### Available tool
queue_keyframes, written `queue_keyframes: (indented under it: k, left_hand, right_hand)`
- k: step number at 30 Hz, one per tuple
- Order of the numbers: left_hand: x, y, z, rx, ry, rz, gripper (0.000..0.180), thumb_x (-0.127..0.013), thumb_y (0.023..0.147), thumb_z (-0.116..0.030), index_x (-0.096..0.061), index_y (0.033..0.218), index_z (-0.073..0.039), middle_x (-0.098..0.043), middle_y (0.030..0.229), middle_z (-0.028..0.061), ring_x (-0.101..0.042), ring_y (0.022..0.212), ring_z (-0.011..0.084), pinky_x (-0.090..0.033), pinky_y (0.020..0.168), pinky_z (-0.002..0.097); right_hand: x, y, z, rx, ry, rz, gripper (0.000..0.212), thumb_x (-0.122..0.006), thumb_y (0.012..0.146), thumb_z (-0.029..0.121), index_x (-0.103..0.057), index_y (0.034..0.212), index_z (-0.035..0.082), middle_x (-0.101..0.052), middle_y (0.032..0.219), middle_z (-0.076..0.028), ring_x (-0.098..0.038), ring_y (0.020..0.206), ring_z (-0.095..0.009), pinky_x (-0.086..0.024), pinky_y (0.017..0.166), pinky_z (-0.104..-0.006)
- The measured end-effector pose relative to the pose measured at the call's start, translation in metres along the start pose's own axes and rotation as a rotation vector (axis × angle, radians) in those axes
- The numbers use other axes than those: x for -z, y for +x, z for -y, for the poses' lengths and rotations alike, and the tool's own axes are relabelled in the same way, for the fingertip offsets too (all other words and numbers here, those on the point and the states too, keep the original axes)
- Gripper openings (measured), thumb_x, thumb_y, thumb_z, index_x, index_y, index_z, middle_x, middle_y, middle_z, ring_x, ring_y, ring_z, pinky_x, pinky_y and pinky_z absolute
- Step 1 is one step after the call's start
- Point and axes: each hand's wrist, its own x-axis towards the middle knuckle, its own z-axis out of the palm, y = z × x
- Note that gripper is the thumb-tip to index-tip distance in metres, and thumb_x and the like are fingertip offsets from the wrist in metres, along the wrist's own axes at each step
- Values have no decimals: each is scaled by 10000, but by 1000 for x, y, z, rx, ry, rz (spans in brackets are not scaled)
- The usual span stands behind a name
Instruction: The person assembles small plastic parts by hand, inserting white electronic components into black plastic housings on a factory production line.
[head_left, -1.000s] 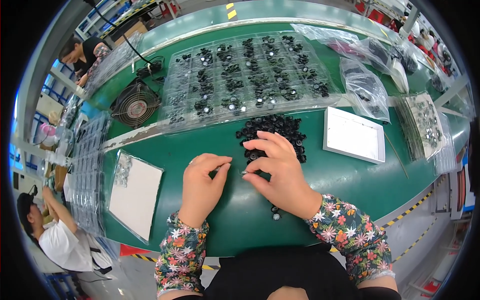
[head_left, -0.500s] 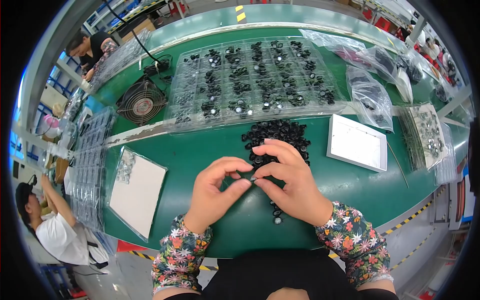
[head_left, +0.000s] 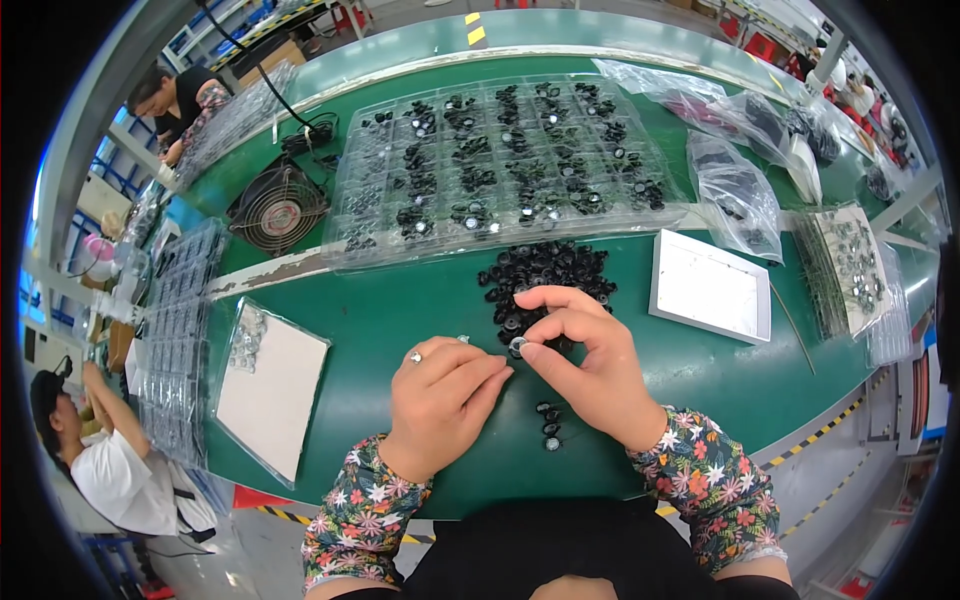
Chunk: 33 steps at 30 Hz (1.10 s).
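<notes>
Between the thumb and fingertips of my right hand (head_left: 595, 370) is a small round black part (head_left: 517, 346) with a pale, shiny face. My left hand (head_left: 438, 408) is closed just left of it, thumb and fingers pressed together. A tiny pale bit (head_left: 463, 339) shows at its far knuckles; whatever its fingertips hold is hidden. Beyond my right hand lies a heap of small black round parts (head_left: 545, 268), partly covered by the fingers. Several similar parts form a short line (head_left: 551, 427) on the green table (head_left: 400, 290), below the right wrist's inner side.
A clear compartment tray (head_left: 625, 218) filled with black parts spans the far side. At left lie a fan (head_left: 278, 208) and a pale board in plastic (head_left: 272, 400). An open white box (head_left: 712, 331) and plastic bags (head_left: 735, 180) are at right. Co-workers sit at left.
My hands have parted slightly. The left has turned so its knuckles face up, and the right has raised the round part with its pale face showing. The view shifted a little.
</notes>
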Motion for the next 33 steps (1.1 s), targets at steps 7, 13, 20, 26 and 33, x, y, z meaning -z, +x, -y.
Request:
queue_keyframes:
  k: [7, 13, 20, 26, 33]
  left_hand:
    - [6, 2, 10, 129, 17, 134, 196, -731, 698, -25, -678, 883, -59, -656, 863, 77, -619, 834, 268, -487, 740, 360]
    - [11, 5, -2, -40, 62, -101, 325, -759, 663, -36, -667, 973, -72, -620, 1001, 81, -583, 917, 279, -475, 783, 388]
    - [-3, -2, 0, -165, 58, 11, 317, -759, 703, -17, -658, 1002, -43, -630, 947, 48, -601, 832, 235, -468, 735, 356]
    - [-1, -4, 1, -153, 87, 29, 311, -764, 695, -10, -671, 991, -35, -627, 935, 66, -607, 806, 246, -482, 711, 341]
    - [0, -6, 8, 573, -789, 13, 210, -699, 805, 52, -677, 1006, -4, -652, 962, 69, -611, 861, 121, -506, 752, 249]
  right_hand:
    - [5, 3, -1, 77, -146, -92, 92, -709, 757, 35, -653, 830, 42, -614, 1151, -120, -581, 1052, -279, -460, 889, -359]
    - [2, 3, 0, 308, -443, -34, 132, -712, 700, 35, -620, 788, 71, -590, 1160, -87, -540, 1133, -328, -427, 926, -434]
    - [-3, -1, 1, 278, -465, 2, 84, -715, 692, 49, -650, 743, 60, -614, 1129, -71, -532, 1148, -317, -424, 932, -435]
    - [-4, -4, 2, 241, -413, 43, 83, -710, 710, 47, -676, 786, 52, -621, 1119, -71, -530, 1147, -322, -433, 931, -428]
    - [0, -2, 4, 263, -371, 74, 121, -696, 735, 37, -666, 851, 50, -597, 1148, -86, -528, 1142, -333, -435, 951, -433]
